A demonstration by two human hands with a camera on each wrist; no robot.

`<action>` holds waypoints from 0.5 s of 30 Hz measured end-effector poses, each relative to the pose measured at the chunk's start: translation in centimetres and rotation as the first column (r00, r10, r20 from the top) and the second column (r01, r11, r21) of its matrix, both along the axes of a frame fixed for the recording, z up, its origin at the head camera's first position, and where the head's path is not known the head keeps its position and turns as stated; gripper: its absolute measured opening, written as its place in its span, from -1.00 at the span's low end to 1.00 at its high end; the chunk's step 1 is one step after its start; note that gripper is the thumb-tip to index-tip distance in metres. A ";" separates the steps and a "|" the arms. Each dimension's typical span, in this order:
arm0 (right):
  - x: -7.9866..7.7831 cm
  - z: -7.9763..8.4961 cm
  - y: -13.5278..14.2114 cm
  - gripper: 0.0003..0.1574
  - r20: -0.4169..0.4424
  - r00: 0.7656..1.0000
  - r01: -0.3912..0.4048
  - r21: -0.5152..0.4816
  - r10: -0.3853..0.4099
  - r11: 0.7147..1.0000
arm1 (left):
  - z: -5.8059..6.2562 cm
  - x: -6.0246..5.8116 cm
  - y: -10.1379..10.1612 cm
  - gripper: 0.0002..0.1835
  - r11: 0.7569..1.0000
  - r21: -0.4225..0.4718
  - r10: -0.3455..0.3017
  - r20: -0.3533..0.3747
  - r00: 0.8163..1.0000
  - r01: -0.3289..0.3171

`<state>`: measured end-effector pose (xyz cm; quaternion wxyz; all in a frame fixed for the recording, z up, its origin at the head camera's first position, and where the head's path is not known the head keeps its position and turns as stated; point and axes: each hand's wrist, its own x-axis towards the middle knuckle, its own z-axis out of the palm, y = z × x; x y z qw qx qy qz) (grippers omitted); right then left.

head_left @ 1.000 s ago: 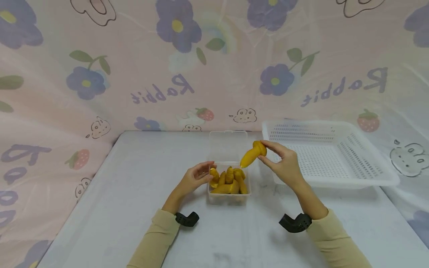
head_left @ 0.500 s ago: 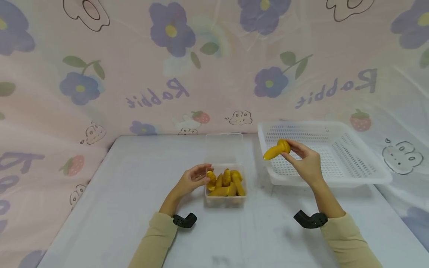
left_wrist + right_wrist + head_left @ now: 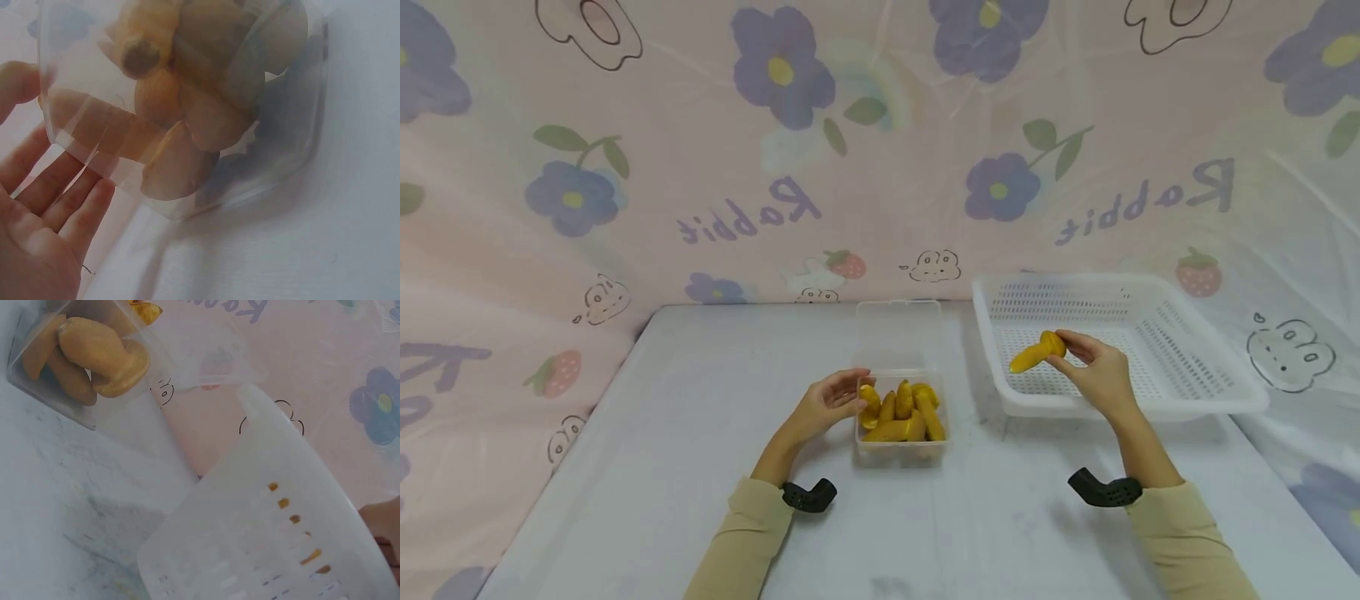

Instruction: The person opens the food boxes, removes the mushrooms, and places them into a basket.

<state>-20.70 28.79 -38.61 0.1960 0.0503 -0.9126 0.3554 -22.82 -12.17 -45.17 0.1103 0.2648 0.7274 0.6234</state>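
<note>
A yellow mushroom-shaped pc (image 3: 1028, 358) is pinched btwn thumb & fingers of the R hand (image 3: 1103, 375), w/ the wide end kept in a narrow grip & the slim end pointed left. It is held over the L part of a white perforated basket (image 3: 1150, 407); whether the basket's floor is touched can't be told. The basket is set at the far R corner of the tabletop (image 3: 737, 350). In the R wrist view, yellow specks are glimpsed thru its slots.

Abt midway btwn the tabletop's L & R edges, just left of the basket, a clear plastic box (image 3: 901, 454) is seen, loaded w/ several yellow pcs (image 3: 891, 431). Its lid (image 3: 898, 333) is laid back toward the far edge. The box's L side is touched by the L hand (image 3: 822, 407), fingers extended loosely along the outer wall.

Black devices (image 3: 809, 497) are worn on both wrists, next to beige sleeves (image 3: 748, 533). The tabletop's far edge is backed by a pink sheet (image 3: 895, 183), printed w/ purple flowers, strawberries, rabbit faces & "Rabbit" in reversed lettering.
</note>
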 end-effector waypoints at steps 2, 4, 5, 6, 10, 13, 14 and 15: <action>0.0 -0.1 0.0 -0.47 0.006 1.000 -0.008 0.000 0.008 1.000 | 0.1 0.0 0.0 -0.44 1.000 -0.004 0.001 0.000 1.000 -0.001; 0.0 -0.1 -0.1 -0.48 0.011 1.000 -0.018 -0.001 0.018 1.000 | 0.1 0.1 -0.1 -0.45 1.000 -0.006 0.003 -0.001 1.000 -0.003; 0.0 -0.1 -0.2 -0.48 0.014 1.000 -0.022 0.000 0.022 1.000 | 0.2 0.1 -0.1 -0.45 1.000 -0.006 0.004 -0.002 1.000 -0.004; 0.0 -0.1 -0.2 -0.49 0.019 0.999 -0.026 -0.003 0.026 1.000 | 0.2 0.1 -0.1 -0.46 1.000 -0.006 0.004 -0.002 1.000 -0.004; 0.2 -0.1 -0.3 -0.51 0.029 0.999 -0.018 0.007 0.017 1.000 | 0.2 0.2 -0.1 -0.46 1.000 -0.012 0.005 0.001 1.000 -0.005; 0.4 0.2 -0.3 -0.52 0.012 1.000 0.002 0.007 -0.002 1.000 | 0.1 0.2 0.0 -0.46 1.000 -0.014 0.007 -0.001 1.000 -0.007; 0.5 0.3 -0.3 -0.52 0.005 1.000 0.010 0.009 -0.010 1.000 | 0.1 0.1 0.1 -0.47 1.000 -0.016 0.010 -0.003 1.000 -0.010; 0.6 0.4 -0.3 -0.53 0.000 1.000 0.015 0.006 -0.015 1.000 | 0.0 0.1 0.1 -0.46 1.000 -0.018 0.013 -0.005 1.000 -0.013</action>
